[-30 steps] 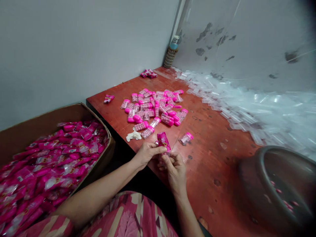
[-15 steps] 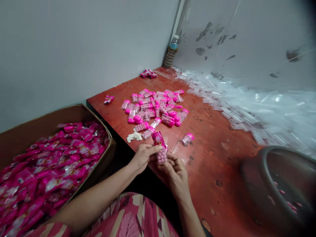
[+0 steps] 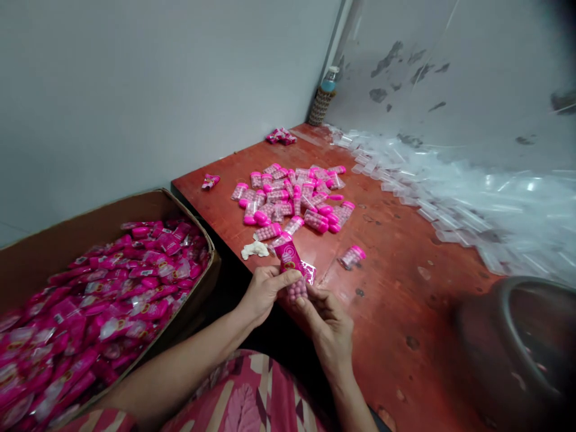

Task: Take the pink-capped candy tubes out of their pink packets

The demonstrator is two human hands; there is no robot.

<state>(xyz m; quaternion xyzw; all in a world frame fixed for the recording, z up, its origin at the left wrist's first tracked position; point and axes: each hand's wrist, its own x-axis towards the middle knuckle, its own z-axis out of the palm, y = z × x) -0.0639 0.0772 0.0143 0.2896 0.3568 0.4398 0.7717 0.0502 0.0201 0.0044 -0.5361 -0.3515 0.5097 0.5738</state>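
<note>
Both hands grip one small clear candy container (image 3: 297, 290) filled with pink balls, its upper part covered by a printed magenta label (image 3: 290, 255). The fingers of my left hand (image 3: 266, 291) pinch its side, thumb across the front. My right hand (image 3: 330, 324) holds the lower end between thumb and fingers. A shiny white-and-pink flap (image 3: 308, 272) sticks out behind it on the right. Just beyond the hands lies a heap of pink-capped candy containers (image 3: 281, 207). One separate container (image 3: 351, 257) rests to the right, and a crumpled white lump (image 3: 254, 249) to the left.
A cardboard box (image 3: 204, 240) full of magenta-labelled packs (image 3: 130, 288) stands at the left. Clear plastic cases (image 3: 450, 192) are piled along the wall on the red table (image 3: 405, 288). A dark tub (image 3: 499, 336) sits at right, a bottle (image 3: 330, 81) in the far corner.
The view has turned slightly, so the scene sits further right. Both hands still hold the container; the shiny flap now shows more on its right side.
</note>
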